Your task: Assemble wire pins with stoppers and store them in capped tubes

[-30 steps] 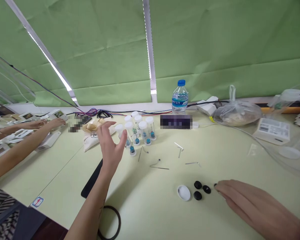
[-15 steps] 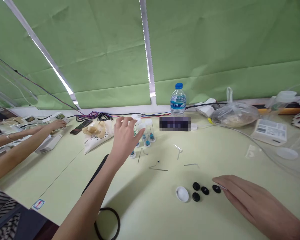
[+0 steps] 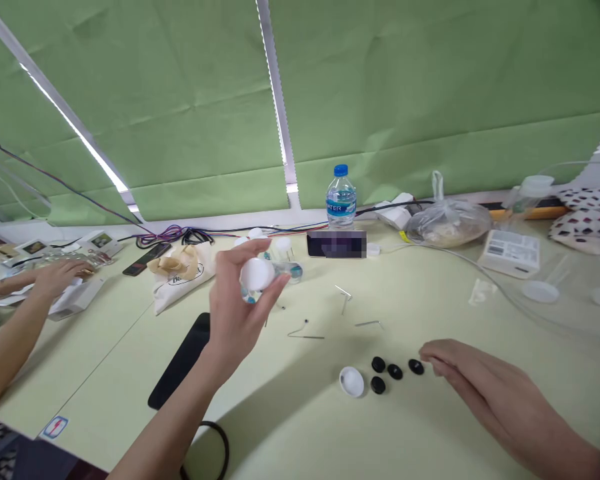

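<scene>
My left hand [image 3: 237, 310] is closed round a clear vial with a white cap [image 3: 258, 274]. The vial is lifted and tipped, its cap facing me and its blue-filled end pointing right. Behind it stand more white-capped vials [image 3: 283, 245], partly hidden by my fingers. Low over the table at the right, my right hand [image 3: 485, 387] has its fingers pressed together; whatever they hold is hidden. Just left of those fingertips lies a black round cap [image 3: 416, 367], with several others like it and a white lid [image 3: 351, 382] further left.
Bent metal hex keys [image 3: 369, 324] lie mid-table. A water bottle [image 3: 341, 200] and a phone [image 3: 336, 245] stand at the back. To the left are a cloth bag [image 3: 185, 275], a black case [image 3: 183, 363] and another person's arms [image 3: 25, 320]. A plastic bag [image 3: 450, 220] sits back right.
My left hand has taken hold of a vial from the group and raised and tipped it. My right hand stays near the black caps; the thin metal piece at its fingertips no longer shows clearly.
</scene>
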Demonstrator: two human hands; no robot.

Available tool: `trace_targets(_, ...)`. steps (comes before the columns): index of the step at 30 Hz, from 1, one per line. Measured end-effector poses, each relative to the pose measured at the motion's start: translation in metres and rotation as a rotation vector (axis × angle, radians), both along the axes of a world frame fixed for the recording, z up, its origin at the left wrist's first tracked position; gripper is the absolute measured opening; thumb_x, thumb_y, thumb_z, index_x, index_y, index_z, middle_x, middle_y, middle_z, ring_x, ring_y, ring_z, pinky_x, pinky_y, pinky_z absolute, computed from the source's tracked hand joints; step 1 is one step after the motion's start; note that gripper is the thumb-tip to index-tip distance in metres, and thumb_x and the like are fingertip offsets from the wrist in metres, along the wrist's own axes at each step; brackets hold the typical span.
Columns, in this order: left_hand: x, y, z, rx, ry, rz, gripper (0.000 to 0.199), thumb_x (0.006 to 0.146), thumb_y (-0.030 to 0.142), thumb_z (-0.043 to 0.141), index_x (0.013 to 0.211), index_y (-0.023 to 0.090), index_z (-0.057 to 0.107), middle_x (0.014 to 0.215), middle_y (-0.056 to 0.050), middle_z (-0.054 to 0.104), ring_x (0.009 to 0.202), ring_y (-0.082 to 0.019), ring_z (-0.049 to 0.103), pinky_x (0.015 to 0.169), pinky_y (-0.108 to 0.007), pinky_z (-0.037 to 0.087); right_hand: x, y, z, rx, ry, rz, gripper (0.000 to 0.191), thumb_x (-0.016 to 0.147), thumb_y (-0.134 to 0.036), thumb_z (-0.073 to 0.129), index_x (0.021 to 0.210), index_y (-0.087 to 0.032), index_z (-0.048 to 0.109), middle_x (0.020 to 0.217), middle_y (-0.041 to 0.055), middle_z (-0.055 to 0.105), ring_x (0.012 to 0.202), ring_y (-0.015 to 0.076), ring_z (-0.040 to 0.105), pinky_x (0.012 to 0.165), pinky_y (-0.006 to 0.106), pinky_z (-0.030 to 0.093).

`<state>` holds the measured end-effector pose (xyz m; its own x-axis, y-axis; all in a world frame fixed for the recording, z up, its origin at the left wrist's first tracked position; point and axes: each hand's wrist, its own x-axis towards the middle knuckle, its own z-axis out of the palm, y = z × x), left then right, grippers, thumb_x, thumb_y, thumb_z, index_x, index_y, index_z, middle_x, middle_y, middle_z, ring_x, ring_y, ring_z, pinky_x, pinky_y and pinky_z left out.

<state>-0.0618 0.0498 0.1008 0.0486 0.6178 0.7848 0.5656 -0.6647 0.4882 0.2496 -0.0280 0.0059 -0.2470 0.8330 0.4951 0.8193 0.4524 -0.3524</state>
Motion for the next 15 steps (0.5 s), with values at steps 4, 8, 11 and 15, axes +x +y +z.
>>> trace_targets(4,0.01,-0.015,0.007,-0.187,-0.489,-0.502,0.027,0.091,0.045,0.049,0.108,0.024,0.044,0.091,-0.004,0.06,0.091,-0.022,0.063,0.086,-0.046,0.05,0.0,0.002,-0.004,-0.101,0.008,0.081,0.028,0.096,-0.035,0.035,0.088,-0.024,0.059,0.076,0.0024,0.069,0.061,0.0163,0.065,0.054,0.025,0.05)
trace_targets(8,0.006,-0.01,0.007,-0.399,-0.702,-0.618,0.028,0.093,0.042,0.045,0.11,0.022,0.051,0.086,-0.003,0.052,0.072,-0.015,0.057,0.073,-0.034,0.05,0.0,0.003,-0.004,-0.095,0.034,0.094,0.021,0.096,-0.031,0.039,0.091,-0.024,0.058,0.075,0.001,0.066,0.061,0.0144,0.063,0.057,0.024,0.048)
trace_targets(11,-0.003,-0.006,-0.002,-0.426,-0.745,-0.6,0.028,0.092,0.039,0.045,0.106,0.017,0.055,0.08,-0.003,0.052,0.068,-0.014,0.052,0.067,-0.029,0.044,0.001,0.004,-0.003,-0.07,0.044,0.104,0.018,0.096,-0.029,0.04,0.094,-0.023,0.058,0.076,0.0002,0.066,0.061,0.0133,0.063,0.058,0.023,0.047)
trace_targets(15,-0.012,-0.006,-0.022,-0.435,-0.666,-0.537,0.026,0.093,0.038,0.045,0.1,0.016,0.058,0.078,-0.003,0.052,0.067,-0.013,0.05,0.064,-0.027,0.04,0.004,0.005,-0.004,-0.076,0.023,0.121,0.017,0.096,-0.026,0.04,0.096,-0.023,0.056,0.076,-0.0003,0.066,0.061,0.0132,0.064,0.059,0.023,0.046)
